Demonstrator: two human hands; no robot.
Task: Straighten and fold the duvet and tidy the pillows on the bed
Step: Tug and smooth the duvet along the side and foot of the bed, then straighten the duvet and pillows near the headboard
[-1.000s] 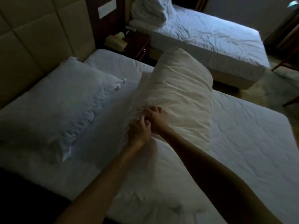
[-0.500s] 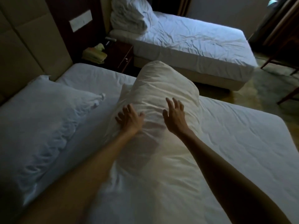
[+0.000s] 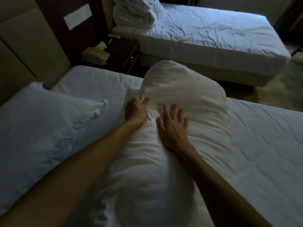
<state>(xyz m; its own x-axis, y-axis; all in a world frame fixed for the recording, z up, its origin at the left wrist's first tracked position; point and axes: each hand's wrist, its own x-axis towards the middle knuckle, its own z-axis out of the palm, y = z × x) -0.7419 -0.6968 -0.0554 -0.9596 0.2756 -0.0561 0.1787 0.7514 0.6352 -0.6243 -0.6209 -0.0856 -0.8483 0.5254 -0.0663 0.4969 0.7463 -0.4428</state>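
A long white pillow (image 3: pixel 183 89) lies lengthwise down the middle of the near bed (image 3: pixel 262 145), its far end raised. My left hand (image 3: pixel 135 110) pinches a fold of its cover on the left side. My right hand (image 3: pixel 172 126) rests flat on the pillow with fingers spread, just right of the left hand. A second white pillow (image 3: pixel 41 125) lies at the left against the padded headboard (image 3: pixel 21 46). No duvet shows on the near bed.
A dark nightstand (image 3: pixel 126 53) with a yellow-green phone (image 3: pixel 96 54) stands between the beds. The far bed (image 3: pixel 213 33) holds a bundle of white bedding (image 3: pixel 132 12) at its head. Carpeted floor (image 3: pixel 278 92) shows at the right.
My left hand went from lying flat on the pillow to pinching its cover. My right hand stayed spread on top. The view shifted slightly nearer and to the right.
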